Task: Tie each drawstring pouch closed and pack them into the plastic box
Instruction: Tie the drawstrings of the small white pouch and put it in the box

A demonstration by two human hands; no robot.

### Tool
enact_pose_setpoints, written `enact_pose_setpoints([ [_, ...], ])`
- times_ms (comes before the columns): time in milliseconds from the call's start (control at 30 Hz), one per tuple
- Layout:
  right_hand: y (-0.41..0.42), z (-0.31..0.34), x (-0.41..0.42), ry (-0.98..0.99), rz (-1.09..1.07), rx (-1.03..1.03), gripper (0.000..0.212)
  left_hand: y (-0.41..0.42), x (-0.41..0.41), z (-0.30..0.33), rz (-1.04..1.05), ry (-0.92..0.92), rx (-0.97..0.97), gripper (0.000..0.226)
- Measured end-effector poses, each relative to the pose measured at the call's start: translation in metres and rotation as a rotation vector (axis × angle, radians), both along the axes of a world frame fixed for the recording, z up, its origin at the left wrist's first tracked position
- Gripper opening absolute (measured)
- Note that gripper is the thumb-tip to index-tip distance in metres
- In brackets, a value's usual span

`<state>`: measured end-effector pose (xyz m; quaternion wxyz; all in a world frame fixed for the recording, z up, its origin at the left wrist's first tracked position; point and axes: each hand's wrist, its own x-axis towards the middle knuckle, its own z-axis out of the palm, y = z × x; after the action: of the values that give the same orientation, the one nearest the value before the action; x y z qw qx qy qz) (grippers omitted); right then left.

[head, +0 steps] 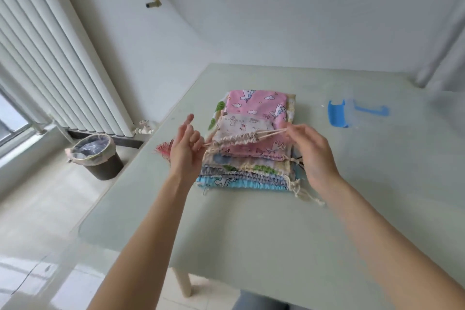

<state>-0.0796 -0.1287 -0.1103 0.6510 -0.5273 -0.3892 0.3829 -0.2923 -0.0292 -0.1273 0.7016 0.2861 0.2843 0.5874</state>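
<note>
My left hand (185,151) and right hand (305,143) each pinch a cord of the small cream pouch (239,131) atop the pouch stack (249,158) on the worktop (276,221); uneven pull risks dragging the stack askew or slipping a cord.

1. A plain room of a home is shown, with bare white walls.
2. A white radiator (50,58) is mounted at the left, beside a window (12,118).
3. A lined waste bin (97,156) is placed beside a pale green table (251,221).
</note>
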Motion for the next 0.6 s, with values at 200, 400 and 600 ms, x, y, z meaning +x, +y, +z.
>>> enact_pose_setpoints([
  [200,-0.010,-0.003,-0.030,0.771,0.018,0.176,0.027,-0.024,-0.005,-0.014,-0.078,0.510,0.150,0.026],
  [400,-0.025,-0.024,-0.026,0.435,-0.185,0.074,0.031,-0.024,-0.029,-0.020,0.036,0.784,0.305,0.025],
  [600,-0.032,-0.012,-0.021,-0.030,0.047,-0.072,0.005,-0.044,-0.022,-0.006,-0.231,0.719,0.448,0.030],
])
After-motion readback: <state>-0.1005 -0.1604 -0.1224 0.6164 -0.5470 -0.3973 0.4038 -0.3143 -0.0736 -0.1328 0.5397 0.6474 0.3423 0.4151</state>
